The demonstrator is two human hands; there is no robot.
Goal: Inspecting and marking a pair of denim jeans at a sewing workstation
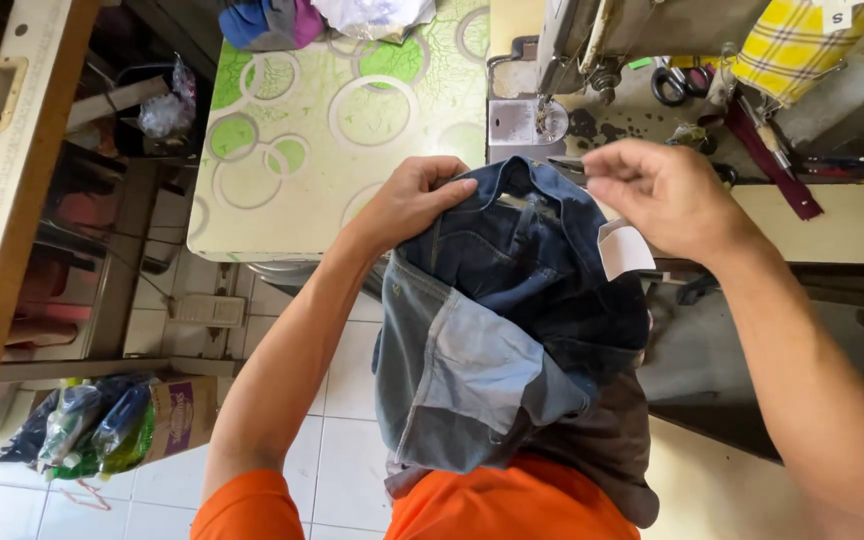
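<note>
The denim jeans [512,330] hang between both hands over the lap. The left hand [414,200] pinches the waistband's left edge; the right hand [664,195] closes on its right edge above a white tag [624,248]. The sewing machine [592,60] stands just beyond, with the green-patterned table [322,130] open to its left.

Two hands — a left hand [414,200] and a right hand [664,195]. One denim garment [512,330], with one white tag [624,249]. One sewing machine [592,45]. One pair of scissors [674,82]. One yellow plaid cloth [792,45] — and one green-ringed tabletop [332,130]. One cardboard box [180,415] on the floor.
</note>
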